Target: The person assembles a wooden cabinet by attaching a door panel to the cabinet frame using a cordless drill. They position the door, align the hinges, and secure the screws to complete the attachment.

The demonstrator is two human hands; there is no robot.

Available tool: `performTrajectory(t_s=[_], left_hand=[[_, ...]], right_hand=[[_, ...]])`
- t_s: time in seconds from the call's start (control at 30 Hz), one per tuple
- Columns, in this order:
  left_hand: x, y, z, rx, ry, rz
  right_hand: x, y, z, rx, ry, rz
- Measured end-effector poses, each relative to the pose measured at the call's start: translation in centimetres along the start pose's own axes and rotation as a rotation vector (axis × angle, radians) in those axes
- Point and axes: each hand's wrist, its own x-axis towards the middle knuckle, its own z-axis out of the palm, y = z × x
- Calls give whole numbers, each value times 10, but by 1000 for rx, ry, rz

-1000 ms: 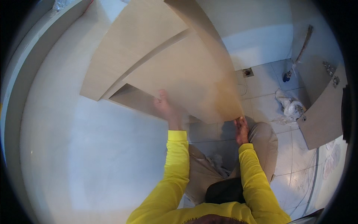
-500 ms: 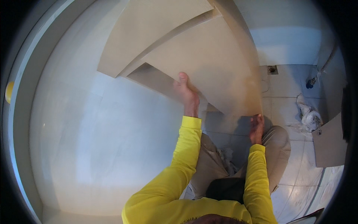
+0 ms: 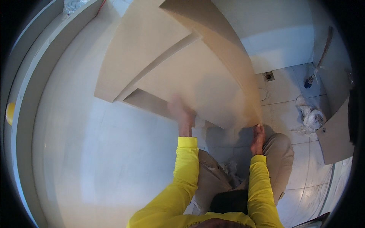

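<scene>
Left hand: The left hand [image 3: 181, 114] is a blur at the near edge of the big tan wooden piece [image 3: 216, 72], by its gap [image 3: 146, 100]. It is too smeared to tell if it is open or closed.
Right hand: The right hand [image 3: 258, 138] is at the near right corner of the wood, fingers pointing up, just beside the right knee [image 3: 280, 152]. I cannot tell if it grips.
Wooden piece: It is in front of the person, made of flat parts in steps, and runs up past the top of the view.
Just changed: Half a second ago the left thumb stuck up, plain to see. Now that hand is smeared, so it seems to be moving, while the wood sits much the same way by both hands.
Left side: A big white surface [image 3: 95, 152], a long grey ledge [image 3: 30, 87] and a round yellow thing [image 3: 10, 113].
Floor: Pale tiles [image 3: 281, 121], a square hole [image 3: 268, 76] and crumpled plastic [image 3: 312, 118].
Right side: A brown stick [image 3: 326, 49] with a dark end, and a flat tan board [image 3: 336, 135].
</scene>
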Motion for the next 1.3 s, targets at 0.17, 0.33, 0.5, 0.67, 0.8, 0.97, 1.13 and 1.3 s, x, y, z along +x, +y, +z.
performTrajectory(t_s=[0.17, 0.33, 0.5, 0.67, 0.8, 0.97, 1.13, 1.3], left_hand=[[0, -1, 10, -111, 12, 53], [-2, 4, 16, -128, 26, 25], [-6, 10, 16, -182, -1, 47], [0, 5, -6, -220, -27, 20], [1, 26, -10, -14, 97, 0], [2, 45, 3, -166, 44, 219], [8, 103, -1, 572, 263, 839], [11, 143, 3, 833, -68, 927]], right_hand=[[-4, -3, 1, 2, 15, 8], [0, -5, -7, 24, 17, 5], [-1, -14, -8, -47, -38, 1], [4, 11, -15, -97, -115, -13], [-7, 18, -9, -43, -221, 32], [25, -3, -29, -79, -354, 23], [50, -6, -46, -5, -377, 13], [71, -6, -49, 56, -345, 74]])
